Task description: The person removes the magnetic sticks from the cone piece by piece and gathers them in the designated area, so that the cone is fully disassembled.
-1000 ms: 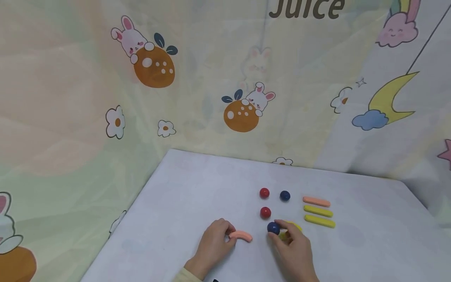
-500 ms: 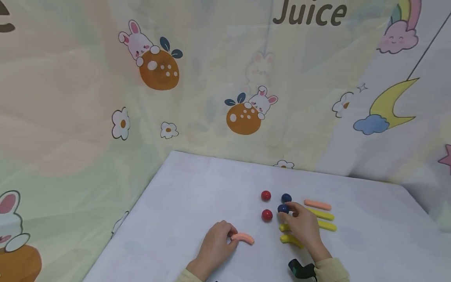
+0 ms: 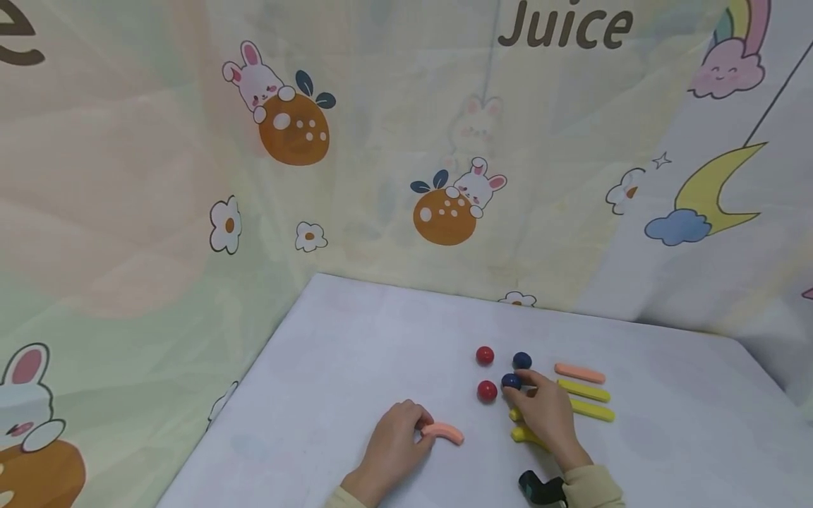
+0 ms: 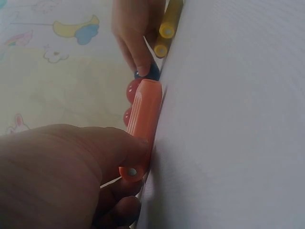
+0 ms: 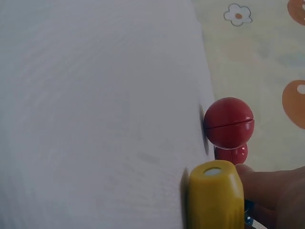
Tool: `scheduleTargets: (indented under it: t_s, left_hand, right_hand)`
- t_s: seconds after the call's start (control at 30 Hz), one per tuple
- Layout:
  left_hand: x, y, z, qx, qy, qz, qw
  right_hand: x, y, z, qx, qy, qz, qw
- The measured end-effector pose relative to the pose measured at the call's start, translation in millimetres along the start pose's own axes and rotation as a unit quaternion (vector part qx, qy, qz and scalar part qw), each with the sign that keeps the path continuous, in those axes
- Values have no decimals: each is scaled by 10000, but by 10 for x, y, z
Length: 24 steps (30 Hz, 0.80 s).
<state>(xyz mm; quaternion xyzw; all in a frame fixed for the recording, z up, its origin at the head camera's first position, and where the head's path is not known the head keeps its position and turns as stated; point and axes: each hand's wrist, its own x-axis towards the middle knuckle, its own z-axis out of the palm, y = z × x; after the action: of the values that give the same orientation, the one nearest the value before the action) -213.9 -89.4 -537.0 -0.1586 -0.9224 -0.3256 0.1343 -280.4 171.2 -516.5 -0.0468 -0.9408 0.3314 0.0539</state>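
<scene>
In the head view, my left hand (image 3: 396,441) pinches one end of a curved orange toy rod (image 3: 447,432) above the white table. The left wrist view shows a silvery disc in that rod's near end (image 4: 132,171). My right hand (image 3: 552,413) holds a dark blue ball (image 3: 510,382) between thumb and fingers, low at the table. Just behind it sits a second blue ball (image 3: 522,360). Two red balls, one nearer (image 3: 487,391) and one farther (image 3: 485,355), lie to the left. Under the right hand, two yellow rods (image 3: 526,435) are partly hidden.
Right of the right hand lie a straight orange rod (image 3: 580,373) and two straight yellow rods (image 3: 592,410), side by side. A black device (image 3: 541,488) sits at the right wrist. A printed cloth (image 3: 368,141) hangs behind the white table (image 3: 356,339).
My right hand has carried the blue ball away from the body, from beside the curved yellow rods to just in front of the other blue ball. The left hand keeps its pinch on the orange rod.
</scene>
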Motion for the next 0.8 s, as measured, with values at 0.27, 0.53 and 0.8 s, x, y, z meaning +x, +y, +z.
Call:
scheduleTargets:
  t_s: [0.27,0.53,0.8]
  left_hand:
    - [-10,-4,16,30,143,118,9998]
    - [-7,-7,6,22,130,127,9998]
    - [4,-6,22,120,55,40,9999]
  right_hand:
    - [7,26,20,21,26,57,10000]
    - [-26,12,-10,57,-1,169,9998]
    - [-383,-168,-96,218,462,209,9985]
